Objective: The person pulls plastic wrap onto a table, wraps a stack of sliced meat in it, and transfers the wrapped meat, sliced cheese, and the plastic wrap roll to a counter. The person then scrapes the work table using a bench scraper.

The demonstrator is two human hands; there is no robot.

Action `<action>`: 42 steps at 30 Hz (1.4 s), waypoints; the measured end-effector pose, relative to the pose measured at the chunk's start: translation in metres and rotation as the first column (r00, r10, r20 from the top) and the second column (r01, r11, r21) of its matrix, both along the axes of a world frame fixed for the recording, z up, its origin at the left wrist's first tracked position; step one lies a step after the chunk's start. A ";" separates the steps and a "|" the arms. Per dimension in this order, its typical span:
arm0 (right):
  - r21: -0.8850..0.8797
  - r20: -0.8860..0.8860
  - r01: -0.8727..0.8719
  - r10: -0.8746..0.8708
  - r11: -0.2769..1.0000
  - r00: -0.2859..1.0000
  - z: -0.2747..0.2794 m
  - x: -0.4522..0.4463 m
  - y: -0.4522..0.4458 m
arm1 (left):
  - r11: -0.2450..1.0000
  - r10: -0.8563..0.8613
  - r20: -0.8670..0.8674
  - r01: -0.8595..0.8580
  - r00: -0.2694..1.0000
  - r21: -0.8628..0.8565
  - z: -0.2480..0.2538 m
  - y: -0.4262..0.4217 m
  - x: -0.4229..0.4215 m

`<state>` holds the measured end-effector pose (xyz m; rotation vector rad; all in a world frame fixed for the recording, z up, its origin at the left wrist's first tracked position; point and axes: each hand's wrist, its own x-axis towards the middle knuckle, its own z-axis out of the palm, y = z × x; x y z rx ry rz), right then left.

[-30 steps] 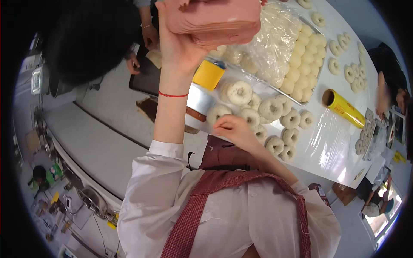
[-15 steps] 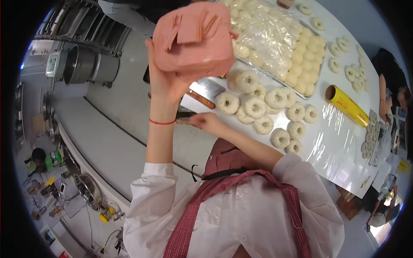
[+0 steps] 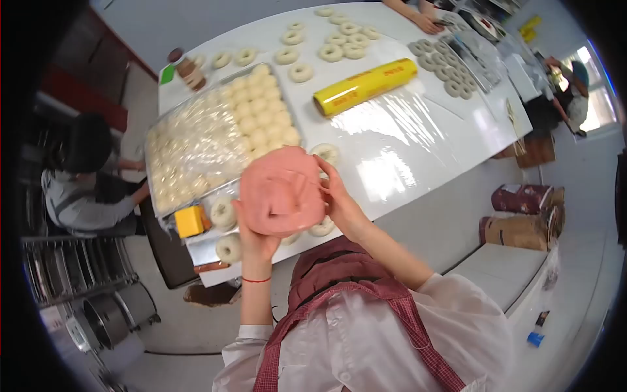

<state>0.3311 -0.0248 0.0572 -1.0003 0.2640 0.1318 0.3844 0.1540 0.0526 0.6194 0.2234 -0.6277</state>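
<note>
White desk (image 3: 470,124), shiny, running from the middle to the far side of the room; walls grey-blue, floor pale.

Item: 1 pink lump (image 3: 284,189), thick and rounded, loose strips on its upper face. Location: raised in front of my chest, over the near edge of the desk, between my 2 hands.

Left hand (image 3: 258,242): mine, red string at the wrist; holding the lump from below and the left, thumb up along its side.

Right hand (image 3: 339,199): mine; fingers bent against the lump's right side, helping to hold it.

On the desk, left: 1 metal tray (image 3: 209,193) of pale dough balls (image 3: 261,108), partly covered by a clear plastic sheet (image 3: 202,140). Just beside its near corner, 1 yellow box (image 3: 190,222).

Near edge: several dough rings (image 3: 224,212), some partly hidden behind the lump.

Centre: 1 yellow roll (image 3: 366,86), lying on its side, slanted.

Far left: 1 brown jar (image 3: 189,70). Far right: darker grey rings (image 3: 450,68), near another person's hand (image 3: 428,23).

Left of the desk: 1 person (image 3: 85,202) in grey, dark cap.
</note>
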 end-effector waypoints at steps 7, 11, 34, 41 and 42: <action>-0.218 -0.022 0.307 -0.319 0.926 0.947 -0.045 -0.070 -0.173 | 0.970 -0.226 -0.052 0.230 0.973 0.085 -0.083 -0.200 -0.065; -0.185 -0.073 0.353 -0.372 0.917 0.926 -0.093 -0.086 -0.273 | 0.952 -0.299 0.020 0.297 0.954 0.074 -0.123 -0.295 -0.087; -0.495 -0.413 -0.318 0.103 0.809 0.905 -0.159 0.007 -0.429 | 0.747 -0.205 0.165 0.045 0.965 0.663 -0.187 -0.409 -0.029; -0.520 -0.158 -0.080 -0.003 0.851 0.988 -0.180 -0.015 -0.424 | 0.581 -0.049 0.185 -0.123 0.981 0.804 -0.177 -0.404 -0.043; -0.527 -0.130 0.027 -0.112 0.849 0.985 -0.180 -0.023 -0.429 | 0.549 -0.074 0.204 -0.131 0.976 0.825 -0.181 -0.397 -0.047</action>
